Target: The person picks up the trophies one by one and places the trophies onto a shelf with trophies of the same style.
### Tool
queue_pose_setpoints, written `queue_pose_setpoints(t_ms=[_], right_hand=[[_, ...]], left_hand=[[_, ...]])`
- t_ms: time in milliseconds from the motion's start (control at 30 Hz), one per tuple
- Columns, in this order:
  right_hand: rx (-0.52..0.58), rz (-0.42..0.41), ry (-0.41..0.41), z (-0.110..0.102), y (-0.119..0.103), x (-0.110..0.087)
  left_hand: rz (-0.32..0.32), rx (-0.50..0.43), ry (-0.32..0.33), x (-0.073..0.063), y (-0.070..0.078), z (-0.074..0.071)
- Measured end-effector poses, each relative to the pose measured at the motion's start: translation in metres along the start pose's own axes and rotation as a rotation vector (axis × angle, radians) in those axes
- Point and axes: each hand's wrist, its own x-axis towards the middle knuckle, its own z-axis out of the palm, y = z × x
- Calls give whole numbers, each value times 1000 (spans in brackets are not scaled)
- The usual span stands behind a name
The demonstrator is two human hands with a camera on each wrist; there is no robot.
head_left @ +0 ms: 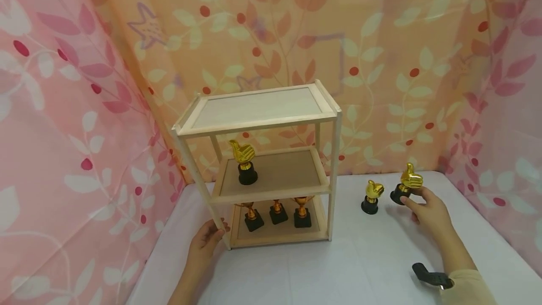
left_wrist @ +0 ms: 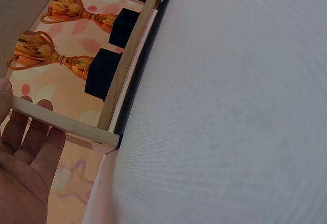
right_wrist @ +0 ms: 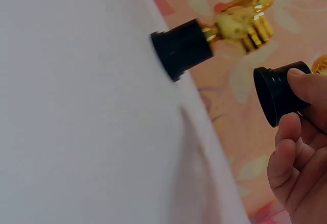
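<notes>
My right hand (head_left: 429, 211) pinches a gold thumbs-up trophy (head_left: 411, 179) by its black base (right_wrist: 281, 89), whose hollow underside shows in the right wrist view. Left of it, a second thumbs-up trophy (head_left: 371, 196) stands upright on the white table. At the wooden shelf's (head_left: 259, 125) front left leg, my left hand (head_left: 205, 241) grips the post, thumb on one side and fingers behind. One more thumbs-up trophy (head_left: 244, 163) stands on the middle tier, toward the left. Three bronze-coloured cup trophies (left_wrist: 71, 55) with black square bases occupy the bottom tier, their tops partly hidden in the head view.
The shelf's flat top tier (head_left: 258, 107) has raised side edges. Floral curtains (head_left: 377, 60) enclose the table (head_left: 322, 276) at the back and both sides. A black strap (head_left: 429, 276) sticks out from the right wrist by the sleeve.
</notes>
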Motion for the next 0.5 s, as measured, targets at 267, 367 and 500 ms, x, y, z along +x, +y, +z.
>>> queue_pose_setpoints(t_ms=[267,367,500], right_hand=[[60,-11,91,-23,-39,-9],[83,-15,84,-27,-53,-12],[81,-29,70,-30,-67,-18]], left_hand=[[-14,46,21,2,1,-1],[-15,44,25,1,1,-1],[-12,49,14,-1,-2,-1]])
